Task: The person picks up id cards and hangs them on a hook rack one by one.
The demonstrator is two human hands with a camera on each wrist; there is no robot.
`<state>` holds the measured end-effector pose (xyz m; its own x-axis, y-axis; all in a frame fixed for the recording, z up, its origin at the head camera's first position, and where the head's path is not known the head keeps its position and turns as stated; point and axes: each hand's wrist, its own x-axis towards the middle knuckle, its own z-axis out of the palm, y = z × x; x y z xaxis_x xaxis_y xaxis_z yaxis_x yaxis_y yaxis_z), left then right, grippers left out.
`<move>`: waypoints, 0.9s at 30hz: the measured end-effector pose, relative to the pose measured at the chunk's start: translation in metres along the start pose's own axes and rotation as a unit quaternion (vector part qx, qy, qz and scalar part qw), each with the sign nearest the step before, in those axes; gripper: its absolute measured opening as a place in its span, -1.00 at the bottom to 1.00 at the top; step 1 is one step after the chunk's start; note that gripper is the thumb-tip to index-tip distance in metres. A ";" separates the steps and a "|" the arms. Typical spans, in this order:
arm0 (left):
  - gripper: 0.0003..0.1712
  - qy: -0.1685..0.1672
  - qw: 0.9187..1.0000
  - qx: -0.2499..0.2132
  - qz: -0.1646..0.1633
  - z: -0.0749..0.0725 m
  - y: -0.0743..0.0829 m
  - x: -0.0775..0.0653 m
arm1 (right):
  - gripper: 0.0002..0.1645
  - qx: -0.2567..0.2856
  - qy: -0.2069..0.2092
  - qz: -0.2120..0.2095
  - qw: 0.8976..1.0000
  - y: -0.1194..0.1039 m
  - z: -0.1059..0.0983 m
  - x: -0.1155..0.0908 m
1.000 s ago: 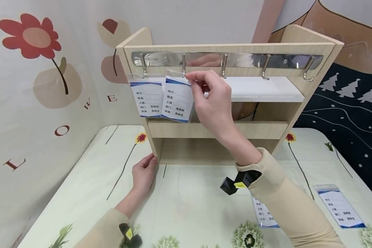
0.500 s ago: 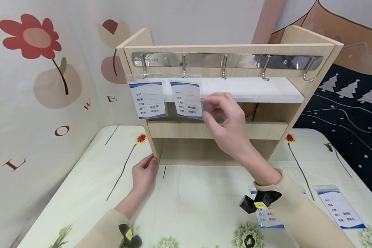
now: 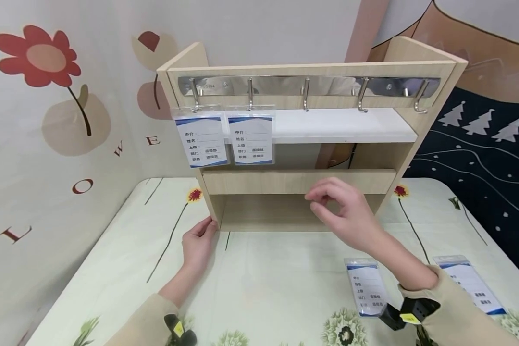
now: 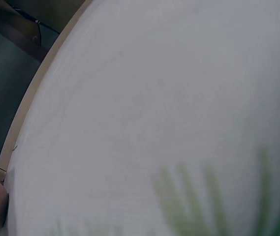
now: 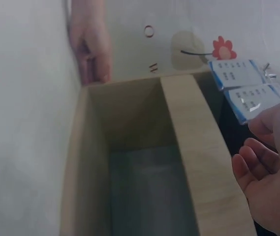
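A light wooden shelf [image 3: 300,181] stands on the table, with a metal hook rail [image 3: 281,86] along its top front. Two clear-sleeved badges hang side by side from the two leftmost hooks: the left badge [image 3: 202,142] and the right badge [image 3: 252,140]. My left hand [image 3: 197,247] grips the shelf's lower left front corner with thumb and fingers. My right hand [image 3: 350,214] hovers in front of the shelf's lower part, fingers loosely bent and holding nothing. In the right wrist view the hand [image 5: 277,172] appears apart from the shelf, its palm partly cut off.
Two more badges lie on the flowered tablecloth [image 3: 268,278] at the front right: one badge [image 3: 366,288] nearer the middle, another badge [image 3: 458,274] partly behind my right sleeve. A white board [image 3: 341,126] spans the shelf below the hooks. A patterned curtain [image 3: 69,202] borders the left side.
My right hand has let go of the second badge, which now hangs straight, and has moved down and to the right. My left hand stays at the shelf corner.
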<state>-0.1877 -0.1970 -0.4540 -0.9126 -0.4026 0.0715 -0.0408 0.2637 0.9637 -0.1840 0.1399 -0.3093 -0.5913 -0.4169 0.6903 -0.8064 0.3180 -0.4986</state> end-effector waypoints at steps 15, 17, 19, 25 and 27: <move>-0.63 -0.006 1.000 -0.010 -0.004 0.002 0.000 -0.001 | -0.70 -0.012 -0.145 0.124 0.981 0.018 -0.030 -0.068; -0.62 -0.007 1.000 -0.009 -0.005 0.003 -0.001 0.000 | -0.71 -0.010 -0.163 0.156 0.974 0.020 -0.034 -0.079; -0.62 -0.008 1.000 -0.009 -0.005 0.003 -0.001 0.000 | -0.73 -0.005 -0.178 0.183 0.967 0.024 -0.038 -0.089; -0.62 -0.005 1.000 -0.008 -0.003 0.001 -0.001 0.001 | -0.63 -0.020 -0.209 0.242 0.947 0.041 -0.049 -0.111; -0.62 -0.002 1.000 -0.008 0.000 0.001 -0.001 0.001 | -0.56 -0.032 -0.217 0.263 0.940 0.046 -0.053 -0.117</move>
<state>-0.1885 -0.1969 -0.4550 -0.9138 -0.4000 0.0706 -0.0345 0.2495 0.9678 -0.1515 0.2483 -0.3853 -0.8679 -0.4915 0.0717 -0.4071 0.6214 -0.6694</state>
